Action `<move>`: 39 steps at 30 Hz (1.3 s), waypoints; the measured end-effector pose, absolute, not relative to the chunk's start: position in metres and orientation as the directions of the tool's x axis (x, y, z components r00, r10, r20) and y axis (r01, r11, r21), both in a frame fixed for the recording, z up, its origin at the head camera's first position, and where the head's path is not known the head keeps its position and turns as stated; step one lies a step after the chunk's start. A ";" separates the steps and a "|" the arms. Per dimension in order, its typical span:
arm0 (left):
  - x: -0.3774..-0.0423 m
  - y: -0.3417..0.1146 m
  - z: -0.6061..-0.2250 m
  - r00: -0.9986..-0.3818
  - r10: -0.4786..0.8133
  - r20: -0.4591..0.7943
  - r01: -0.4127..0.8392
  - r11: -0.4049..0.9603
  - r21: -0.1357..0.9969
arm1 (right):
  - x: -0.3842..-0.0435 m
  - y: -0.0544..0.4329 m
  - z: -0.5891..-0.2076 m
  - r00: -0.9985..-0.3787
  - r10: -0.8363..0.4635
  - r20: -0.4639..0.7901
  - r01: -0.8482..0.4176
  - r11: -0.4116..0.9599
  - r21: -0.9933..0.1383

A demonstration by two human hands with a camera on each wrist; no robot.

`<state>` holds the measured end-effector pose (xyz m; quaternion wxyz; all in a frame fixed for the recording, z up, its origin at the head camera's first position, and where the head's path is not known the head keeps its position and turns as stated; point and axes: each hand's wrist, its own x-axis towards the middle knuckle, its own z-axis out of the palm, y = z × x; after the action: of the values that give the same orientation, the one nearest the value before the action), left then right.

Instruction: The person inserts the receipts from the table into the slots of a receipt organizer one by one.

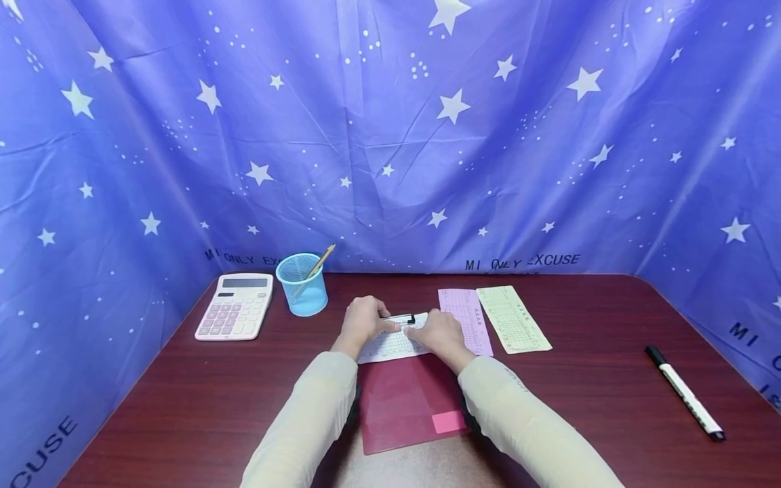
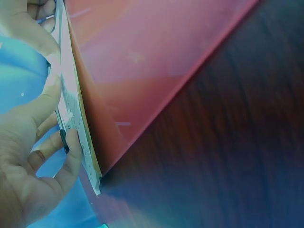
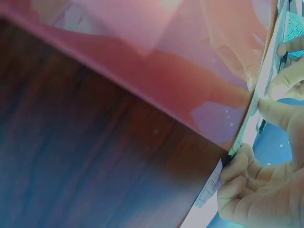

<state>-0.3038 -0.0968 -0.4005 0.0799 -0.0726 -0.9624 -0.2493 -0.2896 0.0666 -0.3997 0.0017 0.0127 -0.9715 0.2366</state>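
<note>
A white gridded form lies at the top of a dark red see-through folder, under a thin metal clip with black ends. My left hand pinches the clip's left part; in the left wrist view a black clip end sits between finger and thumb. My right hand grips the form's right edge, its thumb stretched toward the left thumb. In the right wrist view, curled fingers touch the form's corner. The palms hide part of the clip and form.
Right of the folder lie a pink slip and a yellow slip. A black-and-white marker is farther right. At the left stand a calculator and a blue mesh cup holding a pencil. A starry curtain hangs behind.
</note>
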 end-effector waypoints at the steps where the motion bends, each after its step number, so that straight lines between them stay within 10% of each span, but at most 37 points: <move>1: -0.304 -0.096 -0.400 -0.977 0.099 0.191 0.178 0.868 0.463 | -0.289 0.068 -0.399 -0.999 -0.035 0.006 -0.034 0.888 -0.460; 16: -0.306 -0.095 -0.404 -0.984 0.065 0.166 0.138 0.869 0.475 | -0.285 0.144 -0.366 -0.958 -0.285 0.020 -0.235 0.746 -0.623; 28: -0.307 -0.098 -0.403 -0.988 0.047 0.144 0.112 0.867 0.485 | -0.282 0.232 -0.366 -0.999 -0.013 0.052 -0.037 0.870 -0.491; 39: -0.307 -0.093 -0.400 -0.989 0.059 0.138 0.119 0.866 0.485 | -0.274 0.254 -0.374 -0.968 0.183 -0.171 0.236 0.895 -0.378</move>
<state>-0.3066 -0.0933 -0.4005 0.0596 -0.0461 -0.9641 -0.2545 -0.2736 0.2543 -0.3741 -0.0656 -0.1077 -0.9713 0.2017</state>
